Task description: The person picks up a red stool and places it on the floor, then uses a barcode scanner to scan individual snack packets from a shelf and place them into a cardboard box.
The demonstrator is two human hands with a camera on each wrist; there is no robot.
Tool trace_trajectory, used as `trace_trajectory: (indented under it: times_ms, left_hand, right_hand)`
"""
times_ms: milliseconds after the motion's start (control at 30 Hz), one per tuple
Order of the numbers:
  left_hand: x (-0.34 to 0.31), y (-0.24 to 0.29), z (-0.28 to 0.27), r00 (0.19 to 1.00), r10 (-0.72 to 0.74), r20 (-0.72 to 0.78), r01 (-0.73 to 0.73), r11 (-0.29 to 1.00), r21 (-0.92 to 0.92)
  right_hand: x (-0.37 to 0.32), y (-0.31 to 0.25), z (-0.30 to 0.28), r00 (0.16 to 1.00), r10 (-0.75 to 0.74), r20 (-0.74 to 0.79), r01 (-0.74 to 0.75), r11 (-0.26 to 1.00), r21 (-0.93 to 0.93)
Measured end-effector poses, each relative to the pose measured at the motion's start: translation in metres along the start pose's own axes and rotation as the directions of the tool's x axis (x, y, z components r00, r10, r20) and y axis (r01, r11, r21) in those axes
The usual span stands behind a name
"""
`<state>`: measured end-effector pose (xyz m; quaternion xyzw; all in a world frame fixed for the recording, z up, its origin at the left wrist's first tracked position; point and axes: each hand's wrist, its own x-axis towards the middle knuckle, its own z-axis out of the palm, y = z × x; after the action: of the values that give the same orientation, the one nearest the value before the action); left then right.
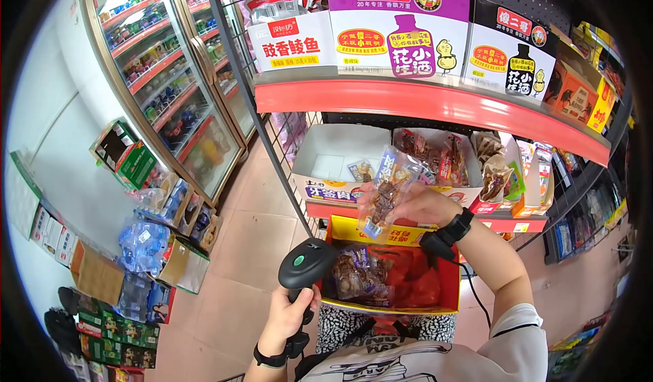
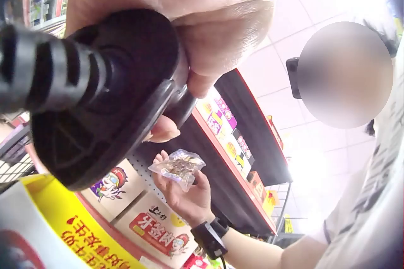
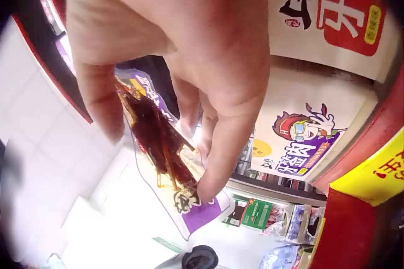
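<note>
My left hand grips the handle of a black barcode scanner, whose head points up toward the shelf. In the left wrist view the scanner fills the near side, its coiled cable running off to the left. My right hand holds up a clear snack packet with brown meat pieces inside. Fingers and thumb pinch the packet from both sides in the right wrist view. Below the hands sits a yellow-and-red carton, holding small clear packets and red packets.
A shelf rack with a red edge strip stands ahead, with a snack box on top. The lower tier bears a white open box and other snack boxes. Glass-door fridges and stacked cartons line the left side.
</note>
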<state>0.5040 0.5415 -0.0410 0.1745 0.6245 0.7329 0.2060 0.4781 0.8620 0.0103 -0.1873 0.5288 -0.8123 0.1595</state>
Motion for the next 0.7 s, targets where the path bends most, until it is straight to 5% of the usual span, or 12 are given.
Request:
trace_trajectory:
  times_ms: [700]
  left_hand:
    - [-0.002,-0.004,-0.002,0.995,-0.035,0.095,0.038,0.999,-0.027]
  right_hand:
    - [0.010,0.014,0.005,0.999,0.020,-0.027,-0.024,0.988,-0.154]
